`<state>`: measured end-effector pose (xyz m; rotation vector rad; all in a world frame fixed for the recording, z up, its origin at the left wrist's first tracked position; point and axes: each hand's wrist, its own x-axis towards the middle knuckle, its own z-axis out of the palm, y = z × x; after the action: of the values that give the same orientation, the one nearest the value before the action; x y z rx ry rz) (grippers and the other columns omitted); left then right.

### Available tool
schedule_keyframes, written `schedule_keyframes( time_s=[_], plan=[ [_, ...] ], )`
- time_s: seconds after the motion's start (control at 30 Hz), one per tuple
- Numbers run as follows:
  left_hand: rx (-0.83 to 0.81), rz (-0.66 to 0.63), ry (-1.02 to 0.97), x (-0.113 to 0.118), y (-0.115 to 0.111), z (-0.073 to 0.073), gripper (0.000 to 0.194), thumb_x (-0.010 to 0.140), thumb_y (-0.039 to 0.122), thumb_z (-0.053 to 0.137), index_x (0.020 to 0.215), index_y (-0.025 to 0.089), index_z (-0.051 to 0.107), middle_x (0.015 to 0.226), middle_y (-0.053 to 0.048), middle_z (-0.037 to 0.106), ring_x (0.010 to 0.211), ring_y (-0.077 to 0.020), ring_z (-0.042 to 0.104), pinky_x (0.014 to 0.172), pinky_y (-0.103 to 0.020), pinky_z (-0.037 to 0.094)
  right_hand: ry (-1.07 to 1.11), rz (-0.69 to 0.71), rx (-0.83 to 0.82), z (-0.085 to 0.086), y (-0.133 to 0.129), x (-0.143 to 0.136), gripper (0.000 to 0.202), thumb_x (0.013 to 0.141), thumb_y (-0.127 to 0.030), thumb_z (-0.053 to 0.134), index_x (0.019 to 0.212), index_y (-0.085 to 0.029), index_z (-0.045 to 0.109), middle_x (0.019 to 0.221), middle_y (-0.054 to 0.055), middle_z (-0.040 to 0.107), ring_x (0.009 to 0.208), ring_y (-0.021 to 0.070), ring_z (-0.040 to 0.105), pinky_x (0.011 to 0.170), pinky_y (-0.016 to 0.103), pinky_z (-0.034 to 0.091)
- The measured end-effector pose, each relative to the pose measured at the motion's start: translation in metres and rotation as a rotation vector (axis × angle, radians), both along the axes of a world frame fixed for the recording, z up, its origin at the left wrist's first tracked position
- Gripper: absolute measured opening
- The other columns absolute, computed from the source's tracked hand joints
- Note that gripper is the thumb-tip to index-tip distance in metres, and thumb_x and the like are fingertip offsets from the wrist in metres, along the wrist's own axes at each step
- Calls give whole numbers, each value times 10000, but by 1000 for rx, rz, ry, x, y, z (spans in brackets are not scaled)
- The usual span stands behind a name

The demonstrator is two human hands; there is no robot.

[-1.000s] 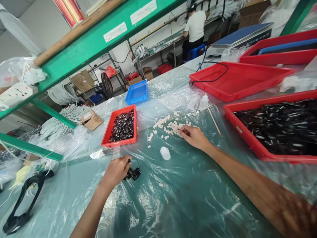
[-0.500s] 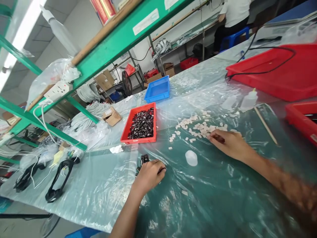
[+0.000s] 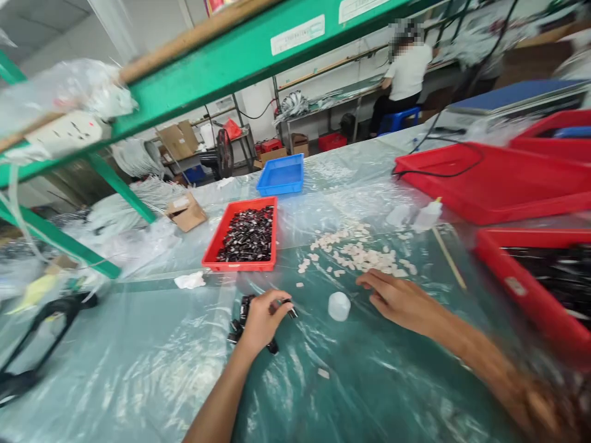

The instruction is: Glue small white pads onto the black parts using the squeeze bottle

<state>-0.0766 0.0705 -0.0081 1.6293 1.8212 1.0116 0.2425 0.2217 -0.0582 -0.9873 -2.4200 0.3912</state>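
Note:
My left hand pinches a small black part with a shiny face between thumb and fingertips, above the plastic-covered table. Several similar black parts lie beside and partly beneath this hand. Over the near edge of a scatter of small white pieces, my right hand has its thumb and fingers apart, and nothing shows between them. A translucent round cap stands between the two hands. One loose white piece lies closer to me.
A red tray full of black parts stands ahead, with a blue tray behind it. To the right are a wooden stick, a squeeze bottle and larger red trays. A green shelf frame crosses overhead. Another person sits farther back.
The view has swung to the right. My left hand has turned so the black part in its pinch now shows. My right hand has drawn back towards me, its fingers apart.

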Motion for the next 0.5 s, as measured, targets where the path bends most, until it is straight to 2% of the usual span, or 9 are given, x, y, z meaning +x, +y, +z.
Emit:
schedule_keyframes(
  time_s=[0.07,0.13,0.2,0.3,0.37,0.5],
  plan=[
    [-1,30,-88,-1,1,-3,193,920,424,738,924,231,742,702,18,715,581,-180,675,636,-332,621,-67,49,-43,11,-3,2,381,907,-107,465,1171,-237,705,1158,119,771,975,275,789,856,403,637],
    [-12,32,-178,0,2,-6,232,909,449,755,872,228,695,666,35,677,592,-178,697,631,-316,633,-118,71,-49,20,-6,2,378,913,-87,468,1186,-221,692,1174,111,762,1016,260,780,907,390,625],
    [-28,19,-261,3,2,-7,270,902,485,765,899,225,693,728,29,696,650,-191,751,659,-330,676,-154,95,-55,26,-9,1,341,930,-89,486,1175,-224,682,1148,94,759,996,248,774,911,380,618],
    [-55,-20,-371,6,3,-7,424,893,583,766,1138,237,760,897,19,699,678,-186,777,705,-393,738,-168,114,-62,32,-16,-4,267,972,-114,483,1117,-235,672,1099,89,757,943,259,766,879,404,623],
    [-73,-49,-449,7,4,-7,554,878,673,762,1230,247,793,977,4,666,712,-178,772,772,-435,760,-157,129,-69,34,-21,-8,246,987,-125,484,1091,-252,668,1090,86,758,951,274,766,885,426,630],
    [-104,-57,-544,8,4,-5,657,866,783,730,1174,214,848,1005,-31,665,800,-203,776,854,-477,761,-111,169,-95,36,-30,-15,226,1015,-222,558,1205,-292,658,1187,88,752,1089,297,763,973,454,644]
  ],
)
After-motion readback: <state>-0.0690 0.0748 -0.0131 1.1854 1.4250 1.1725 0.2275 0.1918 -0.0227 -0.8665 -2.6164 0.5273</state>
